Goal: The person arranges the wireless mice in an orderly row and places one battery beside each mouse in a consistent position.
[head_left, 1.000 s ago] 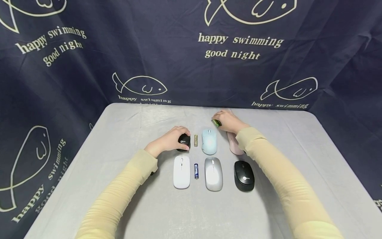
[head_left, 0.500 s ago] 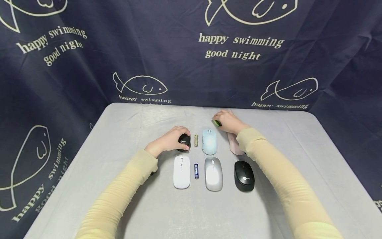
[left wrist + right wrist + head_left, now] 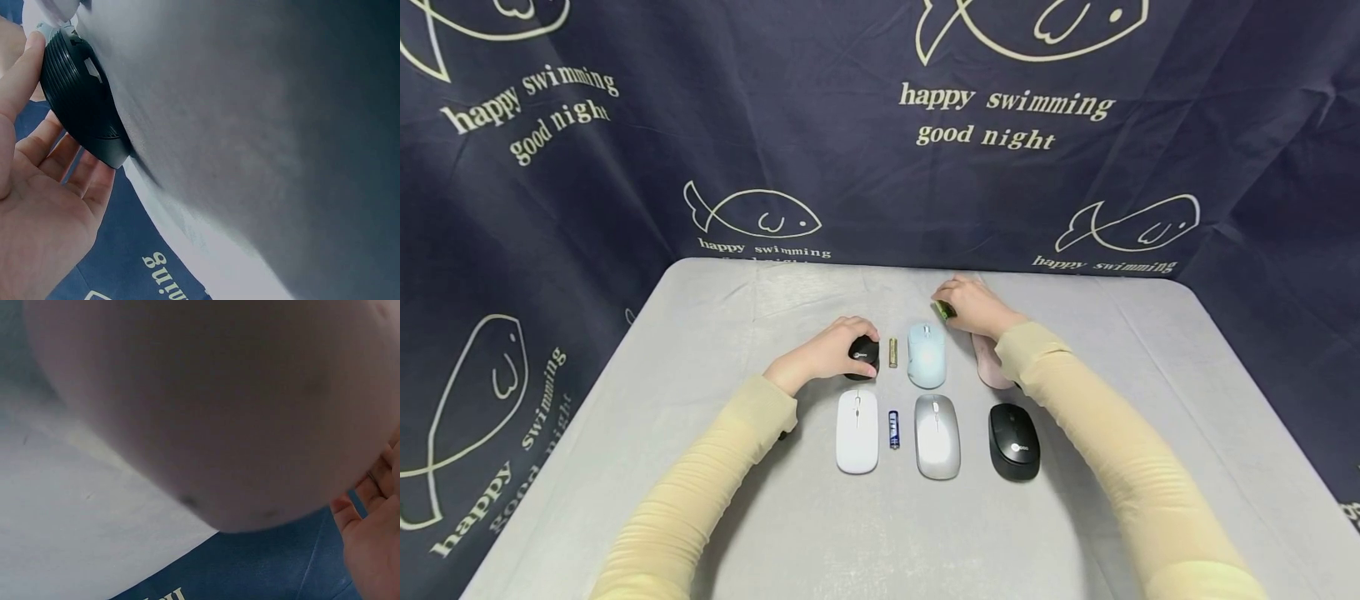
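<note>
Curtained-off spot, rm. type unclear: navy fish-print cloth behind & beside tbl.

Black rounded plastic mouse: side ribbed, matt. Silver oblong plastic-looking mouse: smooth, soft sheen. Navy cloth backdrop: matt, creased. Pale-yellow tubular cloth sleeve: wrinkled.

On the table before me, the far row runs left to right: first mouse in my left hand, far battery, second mouse, third mouse partly behind my right sleeve. Nearer me: fourth mouse, near battery, fifth mouse, sixth mouse. Behind the second mouse, my right hand holds a small object.
</note>
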